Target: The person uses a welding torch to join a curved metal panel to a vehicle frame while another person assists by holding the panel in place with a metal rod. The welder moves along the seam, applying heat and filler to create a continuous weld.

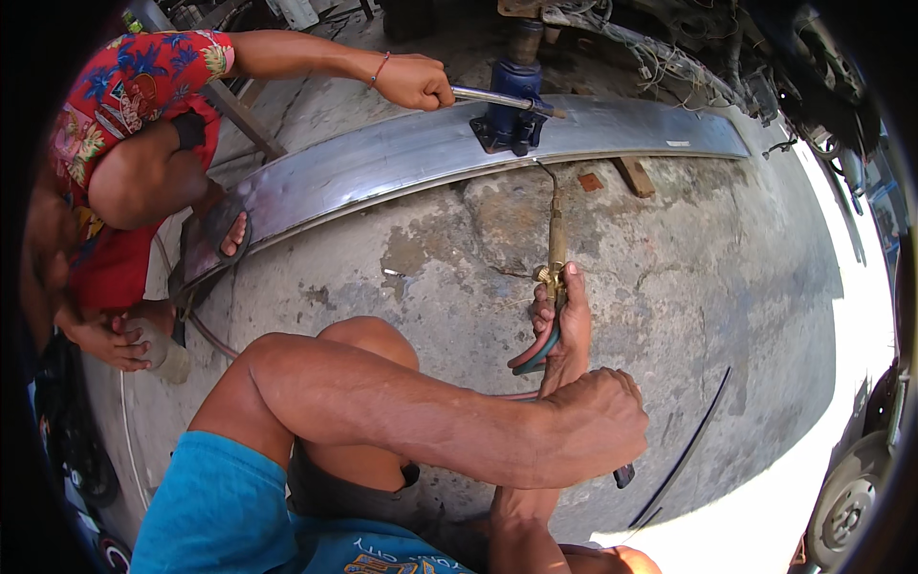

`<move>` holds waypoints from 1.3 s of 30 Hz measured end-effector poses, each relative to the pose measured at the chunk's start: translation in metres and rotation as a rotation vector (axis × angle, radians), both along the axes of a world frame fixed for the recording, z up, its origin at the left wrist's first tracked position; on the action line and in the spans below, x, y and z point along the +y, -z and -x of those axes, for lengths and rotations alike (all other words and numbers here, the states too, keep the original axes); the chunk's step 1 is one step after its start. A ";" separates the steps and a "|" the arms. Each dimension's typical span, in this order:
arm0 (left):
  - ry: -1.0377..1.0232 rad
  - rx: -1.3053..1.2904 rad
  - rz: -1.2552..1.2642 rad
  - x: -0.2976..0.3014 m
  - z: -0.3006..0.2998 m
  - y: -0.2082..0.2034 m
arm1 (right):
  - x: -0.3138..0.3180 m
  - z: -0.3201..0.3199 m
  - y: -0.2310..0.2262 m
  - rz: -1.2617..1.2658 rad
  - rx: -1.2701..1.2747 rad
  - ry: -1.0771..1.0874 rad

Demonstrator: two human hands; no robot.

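My right hand (pixel 571 320) is closed round a brass gas torch (pixel 557 239) with a red and a green hose. The torch's thin bent tip points at the near edge of a long silvery metal plank (pixel 373 163). My left forearm crosses over my right one. My left hand (pixel 598 421) is a fist, with a small dark end (pixel 623 475) showing below it; the rest of what it holds is hidden. On the plank stands a blue bottle jack (pixel 512 100). A co-worker's hand (pixel 413 83) grips a metal rod (pixel 492 97) at the jack.
A co-worker in a red floral shirt (pixel 124 86) crouches at left, one slippered foot on the plank. Below is another hand (pixel 110 344) at a pale translucent container (pixel 163 356). A wood block (pixel 633 177) touches the plank. A black strip (pixel 684 454) lies at right, near a wheel (pixel 846 507).
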State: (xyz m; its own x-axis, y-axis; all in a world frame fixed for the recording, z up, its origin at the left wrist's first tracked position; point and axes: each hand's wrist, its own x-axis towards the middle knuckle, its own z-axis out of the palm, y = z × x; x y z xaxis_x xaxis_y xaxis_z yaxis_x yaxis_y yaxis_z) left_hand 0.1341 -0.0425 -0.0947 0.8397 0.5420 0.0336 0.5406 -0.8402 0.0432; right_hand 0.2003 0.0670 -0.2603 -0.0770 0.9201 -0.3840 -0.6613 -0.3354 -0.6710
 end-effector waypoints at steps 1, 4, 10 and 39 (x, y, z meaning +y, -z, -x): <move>0.011 -0.087 -0.059 0.002 0.002 0.007 | -0.002 0.001 0.000 -0.002 -0.005 -0.015; 0.028 -0.100 -0.155 0.001 -0.002 0.015 | -0.006 0.004 0.002 -0.010 -0.006 -0.054; -0.083 0.074 0.074 -0.012 -0.009 -0.011 | -0.013 0.009 0.002 0.006 -0.013 -0.071; 0.019 0.107 0.143 -0.007 -0.001 -0.017 | -0.013 0.010 0.007 0.008 -0.019 -0.043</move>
State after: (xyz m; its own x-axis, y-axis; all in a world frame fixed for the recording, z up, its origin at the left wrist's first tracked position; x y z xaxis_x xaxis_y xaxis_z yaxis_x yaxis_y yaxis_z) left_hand 0.1352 -0.0494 -0.0775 0.8444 0.5191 -0.1326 0.5328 -0.8396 0.1062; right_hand 0.1905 0.0541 -0.2677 -0.1092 0.9128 -0.3935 -0.6336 -0.3689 -0.6800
